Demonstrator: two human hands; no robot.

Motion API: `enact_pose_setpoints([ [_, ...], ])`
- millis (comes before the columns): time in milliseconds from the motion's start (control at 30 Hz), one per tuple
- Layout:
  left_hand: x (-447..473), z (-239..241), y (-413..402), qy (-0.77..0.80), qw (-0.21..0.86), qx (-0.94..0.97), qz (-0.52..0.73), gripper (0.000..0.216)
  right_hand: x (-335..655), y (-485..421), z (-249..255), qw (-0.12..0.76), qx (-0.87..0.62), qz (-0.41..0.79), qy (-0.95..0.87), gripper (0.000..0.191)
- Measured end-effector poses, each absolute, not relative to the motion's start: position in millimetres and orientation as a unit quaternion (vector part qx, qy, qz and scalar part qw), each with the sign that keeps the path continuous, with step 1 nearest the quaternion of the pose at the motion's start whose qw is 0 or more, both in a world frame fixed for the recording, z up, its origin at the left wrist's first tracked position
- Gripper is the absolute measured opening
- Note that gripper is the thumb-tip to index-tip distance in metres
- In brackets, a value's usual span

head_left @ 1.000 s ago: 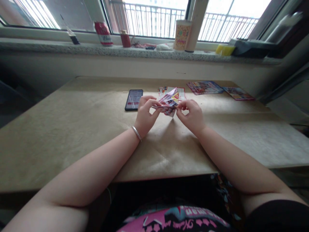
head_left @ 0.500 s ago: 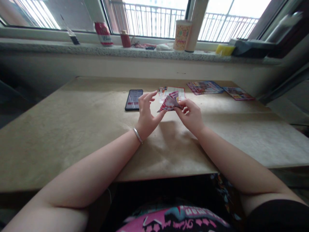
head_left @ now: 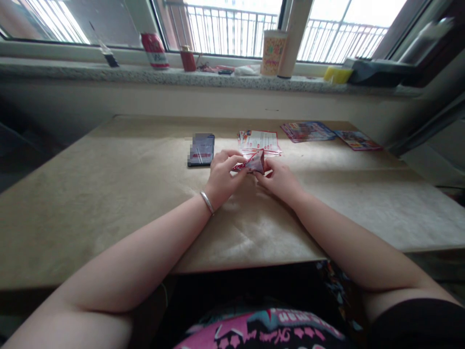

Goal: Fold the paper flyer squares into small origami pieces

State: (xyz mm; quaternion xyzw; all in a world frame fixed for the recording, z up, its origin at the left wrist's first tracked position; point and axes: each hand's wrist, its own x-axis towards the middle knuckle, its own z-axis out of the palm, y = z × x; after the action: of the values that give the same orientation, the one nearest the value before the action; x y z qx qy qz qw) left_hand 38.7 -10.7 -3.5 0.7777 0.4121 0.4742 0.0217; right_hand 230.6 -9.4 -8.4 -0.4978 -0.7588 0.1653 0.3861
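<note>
Between both hands is a small folded piece of printed paper (head_left: 255,163), red and white, with one corner pointing up. My left hand (head_left: 225,170) pinches its left end between thumb and fingers; a silver bangle circles that wrist. On the other side, my right hand (head_left: 279,177) has its thumb and fingers closed at the paper's right lower edge, partly hidden by the fold. Just behind the folded paper lies a loose pile of printed sheets (head_left: 264,139) with red borders. A smartphone (head_left: 203,149) rests flat to the left, near my left fingers.
Colourful printed leaflets (head_left: 308,131) lie at the table's back right, with another stack (head_left: 358,140) beside them. Along the windowsill (head_left: 218,82) stand a red and white can (head_left: 155,51), a red bottle (head_left: 188,59), a patterned paper cup (head_left: 273,53) and a yellow object (head_left: 337,74).
The folded paper has come down lower and turned, so its peak now points up at the right. My left fingers, spread before, have closed on its left end.
</note>
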Motion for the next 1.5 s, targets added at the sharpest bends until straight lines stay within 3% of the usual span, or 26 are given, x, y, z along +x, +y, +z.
enact_pose_setpoints([
  [133,36,-5,-8,0.411,0.013,0.794,0.448,0.004,239,-5,-10,0.374,-0.474,0.159,-0.781,0.02],
  [367,30,-6,-4,0.39,0.006,0.85,0.353,0.005,253,0,-6,0.465,-0.488,0.271,-0.687,0.024],
  [500,30,-4,-3,0.35,0.003,0.888,0.3,0.009,256,5,-9,0.473,-0.506,0.311,-0.651,0.025],
  [800,28,-3,-6,0.329,-0.007,0.915,0.235,0.013,266,15,-18,0.437,-0.548,0.257,-0.665,0.021],
  [1067,29,8,-15,0.351,0.02,0.916,0.196,0.026,273,20,-20,0.391,-0.562,0.285,-0.671,0.021],
  [1233,32,10,-21,0.35,-0.006,0.915,0.199,0.033,264,11,-12,0.363,-0.585,0.342,-0.639,0.023],
  [1333,37,9,-26,0.357,-0.044,0.906,0.223,0.023,257,4,-8,0.347,-0.597,0.334,-0.642,0.032],
  [1500,38,11,-28,0.379,-0.048,0.882,0.277,0.022,254,-1,-4,0.341,-0.58,0.331,-0.662,0.022],
])
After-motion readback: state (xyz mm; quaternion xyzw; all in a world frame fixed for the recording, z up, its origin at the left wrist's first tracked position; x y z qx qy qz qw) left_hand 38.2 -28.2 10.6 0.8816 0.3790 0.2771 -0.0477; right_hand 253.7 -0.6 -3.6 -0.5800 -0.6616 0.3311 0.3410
